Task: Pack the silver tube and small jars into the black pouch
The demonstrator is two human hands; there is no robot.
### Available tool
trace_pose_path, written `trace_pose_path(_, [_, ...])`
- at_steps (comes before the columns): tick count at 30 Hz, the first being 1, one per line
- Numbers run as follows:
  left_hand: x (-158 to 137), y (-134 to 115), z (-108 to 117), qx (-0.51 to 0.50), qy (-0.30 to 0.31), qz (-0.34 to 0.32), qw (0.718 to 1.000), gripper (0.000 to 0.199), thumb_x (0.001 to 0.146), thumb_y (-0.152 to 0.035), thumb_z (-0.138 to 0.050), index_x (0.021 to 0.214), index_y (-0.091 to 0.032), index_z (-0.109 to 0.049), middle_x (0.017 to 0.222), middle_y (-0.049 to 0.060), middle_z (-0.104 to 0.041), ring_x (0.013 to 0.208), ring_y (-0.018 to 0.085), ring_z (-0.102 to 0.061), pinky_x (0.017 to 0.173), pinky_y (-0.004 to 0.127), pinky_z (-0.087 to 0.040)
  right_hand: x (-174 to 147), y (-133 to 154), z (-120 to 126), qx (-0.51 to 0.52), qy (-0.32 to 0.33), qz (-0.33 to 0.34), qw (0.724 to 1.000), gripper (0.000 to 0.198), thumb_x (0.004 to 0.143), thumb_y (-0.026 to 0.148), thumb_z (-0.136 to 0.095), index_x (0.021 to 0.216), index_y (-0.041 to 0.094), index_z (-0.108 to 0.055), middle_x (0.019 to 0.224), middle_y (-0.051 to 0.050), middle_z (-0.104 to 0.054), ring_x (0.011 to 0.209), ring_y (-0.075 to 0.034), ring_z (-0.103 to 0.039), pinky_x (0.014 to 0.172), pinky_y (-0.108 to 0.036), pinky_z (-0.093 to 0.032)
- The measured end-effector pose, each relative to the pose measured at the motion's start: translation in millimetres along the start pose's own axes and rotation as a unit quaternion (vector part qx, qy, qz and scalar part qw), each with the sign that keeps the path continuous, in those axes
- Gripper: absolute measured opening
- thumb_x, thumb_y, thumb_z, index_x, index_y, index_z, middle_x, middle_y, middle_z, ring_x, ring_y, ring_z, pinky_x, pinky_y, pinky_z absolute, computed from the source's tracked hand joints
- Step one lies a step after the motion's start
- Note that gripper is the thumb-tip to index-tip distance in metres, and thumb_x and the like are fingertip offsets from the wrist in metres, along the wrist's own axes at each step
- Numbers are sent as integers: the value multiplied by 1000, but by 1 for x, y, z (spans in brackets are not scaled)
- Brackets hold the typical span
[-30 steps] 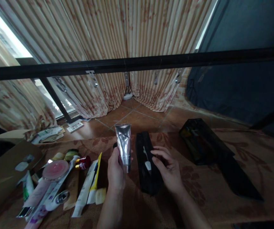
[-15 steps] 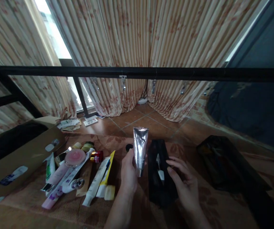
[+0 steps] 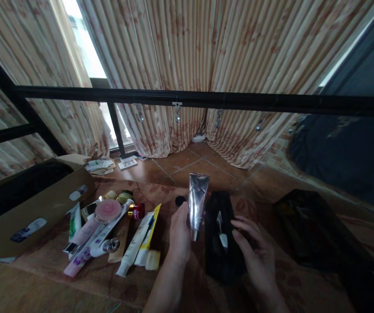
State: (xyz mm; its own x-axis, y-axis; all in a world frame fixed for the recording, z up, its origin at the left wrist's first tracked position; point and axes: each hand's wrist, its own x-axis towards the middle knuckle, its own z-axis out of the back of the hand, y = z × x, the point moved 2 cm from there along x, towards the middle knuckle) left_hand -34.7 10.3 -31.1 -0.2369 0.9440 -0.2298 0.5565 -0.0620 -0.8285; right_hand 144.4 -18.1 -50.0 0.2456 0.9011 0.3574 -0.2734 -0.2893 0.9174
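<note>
A shiny silver squeeze tube (image 3: pixel 198 202) stands almost upright in my left hand (image 3: pixel 179 230), whose fingers are closed round it. Just to its right lies a long black pouch (image 3: pixel 221 265), with a small white-ended item (image 3: pixel 223 240) showing on or in its dark middle. The thumb and fingers of my right hand (image 3: pixel 255 243) pinch the pouch's right edge. A small round black object (image 3: pixel 180 201) sits just beyond my left hand. Nearest on the left are a pale tube (image 3: pixel 133 250), a yellow tube (image 3: pixel 150 230) and a cream-coloured block-like piece (image 3: pixel 153 260).
Further left is a pile of cosmetics, with a round pink container (image 3: pixel 107 210) and a red jar (image 3: pixel 137 211). An open cardboard box (image 3: pixel 53 213) stands beyond it. To the right lies another black bag (image 3: pixel 317 226). A black rail (image 3: pixel 200 96) crosses in front of the curtains.
The whole view has shifted slightly, so everything appears a little further right. Both hands keep their hold on the silver tube and the pouch.
</note>
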Motion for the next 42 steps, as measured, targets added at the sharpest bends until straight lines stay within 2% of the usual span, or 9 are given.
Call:
trace_pose_path(8, [0, 2, -1, 7, 28, -8, 1000, 45, 75, -58, -70, 84, -14, -72, 65, -1, -62, 57, 13, -53, 57, 25, -44, 0, 4, -1, -1, -6, 1, 1000, 18, 84, 38, -68, 92, 25, -77, 118, -9, -68, 116, -28, -60, 92, -41, -48])
trace_pose_path(18, [1, 5, 1, 8, 33, -7, 999, 44, 79, -57, -68, 85, -14, -72, 64, 0, -61, 56, 12, -52, 55, 23, -42, 0, 3, 0, -3, -4, -3, 1000, 18, 84, 38, -68, 91, 25, -77, 116, -9, -68, 115, -28, -61, 92, -41, -48])
trace_pose_path(29, [1, 4, -1, 9, 20, 1, 1000, 49, 74, -61, -70, 85, -13, -72, 66, 2, -65, 57, 13, -55, 55, 24, -42, 1, 3, 0, -8, -2, 6, 1000, 16, 84, 37, -67, 92, 25, -76, 116, -8, -68, 116, -27, -60, 95, -42, -45])
trace_pose_path(35, [0, 4, -2, 2, 23, -7, 1000, 46, 74, -59, -72, 82, -13, -72, 67, 1, -65, 57, 11, -55, 55, 23, -43, 0, 1, -1, 3, -6, -14, 1000, 18, 83, 38, -69, 93, 25, -76, 118, -8, -67, 116, -27, -60, 93, -41, -46])
trace_pose_path(42, [-4, -2, -4, -67, 37, 56, 995, 47, 71, -56, -77, 86, -11, -72, 70, 4, -69, 58, 12, -60, 58, 23, -49, 0, 1, -2, 10, 0, -13, 1000, 18, 84, 37, -68, 95, 26, -76, 119, -8, -66, 117, -27, -59, 94, -40, -45])
